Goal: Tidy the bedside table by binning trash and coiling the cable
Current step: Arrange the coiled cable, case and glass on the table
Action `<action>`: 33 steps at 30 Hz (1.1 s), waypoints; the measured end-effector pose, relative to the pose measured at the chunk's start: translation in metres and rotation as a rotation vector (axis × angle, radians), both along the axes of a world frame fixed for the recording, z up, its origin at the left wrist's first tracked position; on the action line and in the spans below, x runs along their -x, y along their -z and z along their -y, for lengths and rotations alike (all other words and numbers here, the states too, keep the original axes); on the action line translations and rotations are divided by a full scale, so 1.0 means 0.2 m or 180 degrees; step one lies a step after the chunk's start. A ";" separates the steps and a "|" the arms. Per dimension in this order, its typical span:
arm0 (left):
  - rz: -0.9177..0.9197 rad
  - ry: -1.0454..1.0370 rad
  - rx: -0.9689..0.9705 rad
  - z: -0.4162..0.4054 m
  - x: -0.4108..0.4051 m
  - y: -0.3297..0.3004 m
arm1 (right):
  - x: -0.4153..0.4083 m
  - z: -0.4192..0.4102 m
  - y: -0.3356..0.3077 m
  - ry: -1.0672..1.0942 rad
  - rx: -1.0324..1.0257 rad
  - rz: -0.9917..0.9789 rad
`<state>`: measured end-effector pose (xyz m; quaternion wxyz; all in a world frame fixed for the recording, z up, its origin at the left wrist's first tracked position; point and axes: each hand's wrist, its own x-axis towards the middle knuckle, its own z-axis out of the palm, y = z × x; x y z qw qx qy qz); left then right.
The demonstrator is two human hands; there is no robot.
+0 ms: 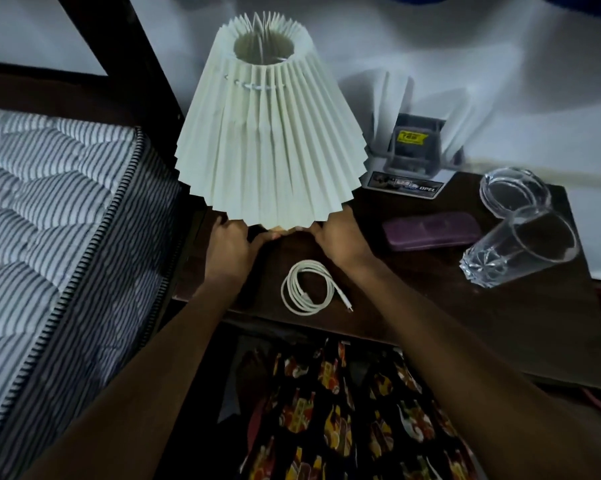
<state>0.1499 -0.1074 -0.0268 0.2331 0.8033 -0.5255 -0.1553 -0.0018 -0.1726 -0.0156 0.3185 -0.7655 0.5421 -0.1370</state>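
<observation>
Head view, hands: your left hand (230, 241) and right hand (338, 239) both reach under the lower rim of the pleated lampshade (269, 133), one on each side of the lamp's base.
Left hand fingers: they curl in towards the base, but the shade hides their tips, so you cannot tell whether they truly grip it.
Right hand fingers: they bend towards the base as well; the contact is hidden under the shade, so the grasp cannot be judged.
Cable: the white cable (307, 287) lies already coiled in a loose ring on the bedside table (499, 323), near its front edge, between your forearms, with one plug end sticking out to the right. Neither hand touches it.
Table, right side: a purple case (430, 232) lies flat; a clear glass (520, 247) stands beside a glass ashtray (513, 190).
Table, back: a small boxed item (413, 150) stands against the wall.
Left of table: a striped mattress (49, 202).
</observation>
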 end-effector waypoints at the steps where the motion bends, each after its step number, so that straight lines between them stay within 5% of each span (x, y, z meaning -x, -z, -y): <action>1: -0.0015 -0.0025 -0.0011 0.03 0.00 -0.02 | -0.01 0.03 0.00 0.0024 0.0021 0.0014; 23: -0.0352 -0.0045 -0.0234 0.32 -0.10 0.00 | -0.10 0.24 0.02 0.0311 -0.0098 0.0246; 27: -0.0127 0.0143 -0.0268 0.26 -0.08 0.02 | -0.05 0.21 -0.03 0.0002 -0.0183 0.0290; 33: -0.0682 0.0179 -0.0185 -0.05 0.08 0.01 | 0.14 0.02 -0.07 -0.0116 -0.0509 0.0218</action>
